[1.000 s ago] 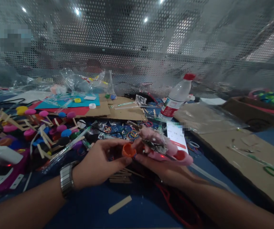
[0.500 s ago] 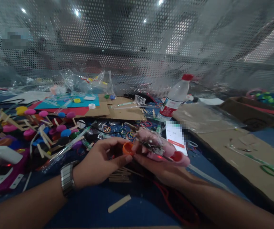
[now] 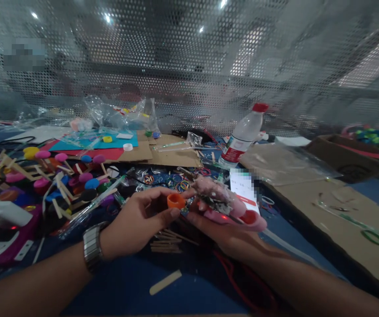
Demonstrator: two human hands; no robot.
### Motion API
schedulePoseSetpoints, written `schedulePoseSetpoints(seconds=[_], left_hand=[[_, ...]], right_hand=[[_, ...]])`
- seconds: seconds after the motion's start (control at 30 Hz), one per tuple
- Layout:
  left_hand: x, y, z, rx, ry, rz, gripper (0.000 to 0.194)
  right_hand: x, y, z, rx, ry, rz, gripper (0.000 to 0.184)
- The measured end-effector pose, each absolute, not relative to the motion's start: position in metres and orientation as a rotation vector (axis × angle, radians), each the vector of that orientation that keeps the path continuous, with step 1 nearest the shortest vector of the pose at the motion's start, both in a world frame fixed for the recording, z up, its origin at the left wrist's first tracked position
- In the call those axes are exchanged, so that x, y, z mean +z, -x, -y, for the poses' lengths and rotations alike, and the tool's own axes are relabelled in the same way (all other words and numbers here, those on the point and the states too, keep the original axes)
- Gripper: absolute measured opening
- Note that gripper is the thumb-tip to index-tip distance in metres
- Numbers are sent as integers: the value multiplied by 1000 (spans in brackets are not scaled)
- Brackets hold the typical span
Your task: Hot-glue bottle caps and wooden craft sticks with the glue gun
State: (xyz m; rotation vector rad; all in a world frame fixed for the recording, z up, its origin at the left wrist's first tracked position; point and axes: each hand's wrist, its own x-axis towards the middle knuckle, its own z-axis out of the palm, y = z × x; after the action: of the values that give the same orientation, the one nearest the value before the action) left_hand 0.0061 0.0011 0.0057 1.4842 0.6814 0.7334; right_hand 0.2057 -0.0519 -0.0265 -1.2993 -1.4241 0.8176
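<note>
Between the thumb and fingers of my left hand (image 3: 131,222) is a small orange bottle cap (image 3: 175,201), its hollow side facing up. My right hand (image 3: 217,231) is wrapped round a pink hot glue gun (image 3: 237,207) with a small red light on its side. Grey, crusty residue covers the gun's front part, and its nozzle points up and left, away from me. A fingertip of my right hand is close to the cap; whether it touches, I cannot tell. Below the hands lie several wooden sticks (image 3: 166,244), and a single craft stick (image 3: 165,282) is nearer to me.
Bottle caps joined to sticks (image 3: 83,177) crowd the left, beside a purple-and-white device (image 3: 7,242). A water bottle (image 3: 240,141) and a lit phone (image 3: 244,189) stand and lie beyond the glue gun. Cardboard (image 3: 308,220) covers the right side; a perforated screen (image 3: 176,57) rises behind.
The orange cap has tipped so that its opening faces more upward, and sits slightly further left. My right hand has moved a little to the right with the glue gun.
</note>
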Motion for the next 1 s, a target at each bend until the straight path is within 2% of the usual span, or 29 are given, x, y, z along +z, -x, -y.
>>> schedulePoseSetpoints(seconds=[0.2,0.4,0.7,1.0], left_hand=[[8,-7,-1,778,-1473,-673,20],[6,-6,0,768,-1458,-681,26],[7,-6,-1,739,-1399,-670,29],[1,-4,-3,738,-1251,-739,37]], right_hand=[[-19,-203,53,759,1276,1348,35],[-13,-209,50,719,1283,1538,15],[-9,-204,48,688,1274,1472,24],[-15,-207,44,717,1321,1423,23]])
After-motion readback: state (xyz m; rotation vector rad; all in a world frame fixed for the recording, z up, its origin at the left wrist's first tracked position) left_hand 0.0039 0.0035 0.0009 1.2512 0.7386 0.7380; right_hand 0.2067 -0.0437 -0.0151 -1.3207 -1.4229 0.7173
